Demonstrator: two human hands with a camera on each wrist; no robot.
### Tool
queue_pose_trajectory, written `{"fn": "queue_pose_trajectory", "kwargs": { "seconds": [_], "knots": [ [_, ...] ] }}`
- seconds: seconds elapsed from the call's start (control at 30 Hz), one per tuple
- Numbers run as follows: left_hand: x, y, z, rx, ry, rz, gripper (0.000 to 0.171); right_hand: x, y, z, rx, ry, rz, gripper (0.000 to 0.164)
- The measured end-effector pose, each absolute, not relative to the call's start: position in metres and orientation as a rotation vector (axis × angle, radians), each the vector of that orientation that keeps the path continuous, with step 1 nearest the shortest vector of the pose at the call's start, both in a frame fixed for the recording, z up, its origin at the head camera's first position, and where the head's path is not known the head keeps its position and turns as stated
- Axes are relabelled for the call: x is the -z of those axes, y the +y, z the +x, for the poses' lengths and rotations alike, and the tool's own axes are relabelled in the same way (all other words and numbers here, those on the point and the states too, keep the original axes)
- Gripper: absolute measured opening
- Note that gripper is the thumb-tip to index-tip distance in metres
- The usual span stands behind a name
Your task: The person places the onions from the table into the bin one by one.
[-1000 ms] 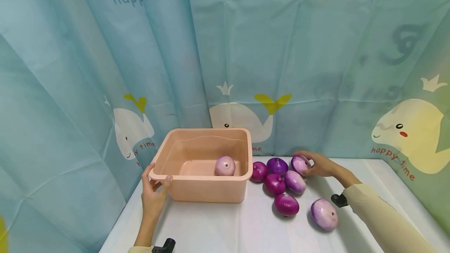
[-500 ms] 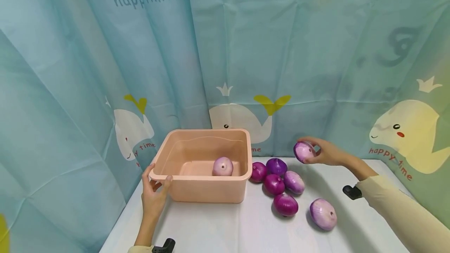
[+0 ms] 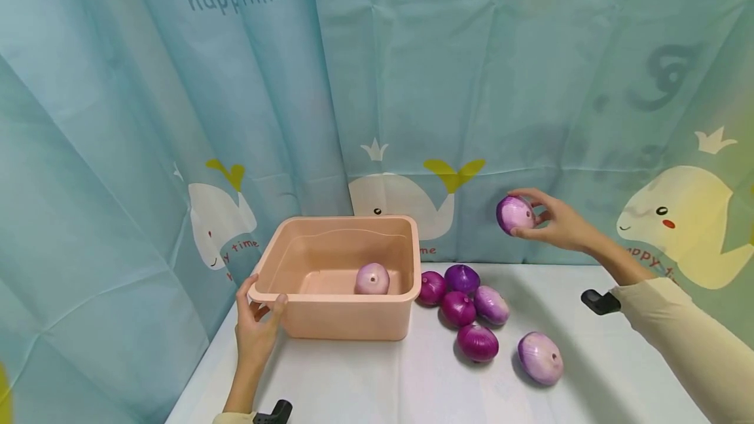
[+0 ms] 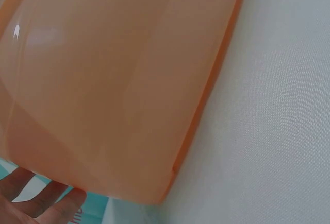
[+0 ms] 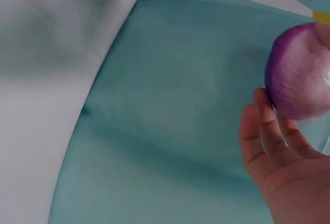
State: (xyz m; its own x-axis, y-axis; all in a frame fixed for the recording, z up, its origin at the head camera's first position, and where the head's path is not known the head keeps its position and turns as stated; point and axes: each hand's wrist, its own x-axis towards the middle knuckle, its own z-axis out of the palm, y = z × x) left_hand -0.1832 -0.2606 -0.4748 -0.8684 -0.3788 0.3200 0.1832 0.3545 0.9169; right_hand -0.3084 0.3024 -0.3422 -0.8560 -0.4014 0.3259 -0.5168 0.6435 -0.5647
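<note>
A pale purple onion [image 3: 516, 214] is held in the air by my right hand [image 3: 556, 221], its fingers and thumb around the side. The right wrist view shows this onion [image 5: 299, 74] against the curtain, with the fingers of the right hand [image 5: 289, 167] below it. My left hand [image 3: 257, 329] grips the near left corner of a peach plastic bin [image 3: 347, 316], thumb on the front and fingers at the left side. Inside the bin lies one pale onion [image 3: 372, 279]. In the left wrist view the bin wall [image 4: 118, 90] fills much of the frame, fingers [image 4: 64, 206] at its lower edge.
Right of the bin is a cluster of several purple onions [image 3: 458, 309]. A dark one [image 3: 478, 343] lies at its front. Farther right, a larger pale onion [image 3: 540, 358] rests on the white tabletop [image 3: 442, 391]. A blue curtain [image 3: 436, 84] hangs behind.
My right hand has lifted the pale onion off the table at the cluster's back right, upward and slightly to the right. The left hand keeps its grip on the bin.
</note>
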Motion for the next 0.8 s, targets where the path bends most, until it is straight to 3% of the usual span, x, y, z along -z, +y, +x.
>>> {"fn": "queue_pose_trajectory", "kwargs": {
  "seconds": [0.8],
  "knots": [
    [0.476, -0.259, -0.183, 1.512, -2.139, 0.174, 0.072, 0.327, 0.277, -0.312, -0.991, -2.765, 0.730, 0.077]
  ]
}}
